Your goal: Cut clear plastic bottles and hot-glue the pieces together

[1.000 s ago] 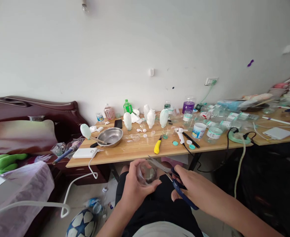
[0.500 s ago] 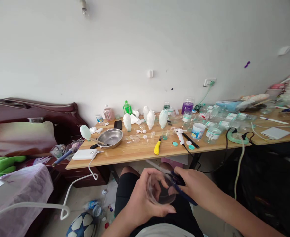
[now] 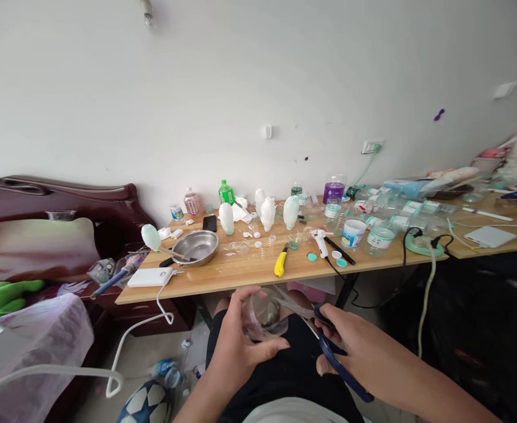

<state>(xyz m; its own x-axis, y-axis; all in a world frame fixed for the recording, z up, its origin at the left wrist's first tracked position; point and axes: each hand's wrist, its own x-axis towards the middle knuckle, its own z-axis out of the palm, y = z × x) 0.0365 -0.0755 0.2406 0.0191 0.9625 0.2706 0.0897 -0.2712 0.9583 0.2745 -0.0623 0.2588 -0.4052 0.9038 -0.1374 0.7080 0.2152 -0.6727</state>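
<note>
My left hand is wrapped around a clear plastic bottle piece, round and see-through, held above my lap. In my right hand is a pair of scissors with dark blue handles, my fingers through the loops. The scissor blades are parted and point left, beside the rim of the plastic piece; whether they touch it I cannot tell. Beyond both hands, on the wooden table, lies a yellow utility knife. A white glue gun rests to its right.
A metal bowl and a white power bank sit on the table's left. White-coated shapes stand mid-table. Several clear bottles crowd the right, near a green power strip. A ball lies on the floor.
My left hand has shifted left with the plastic piece. The scissors have turned and their blades, now plainly parted, have come into clearer view.
</note>
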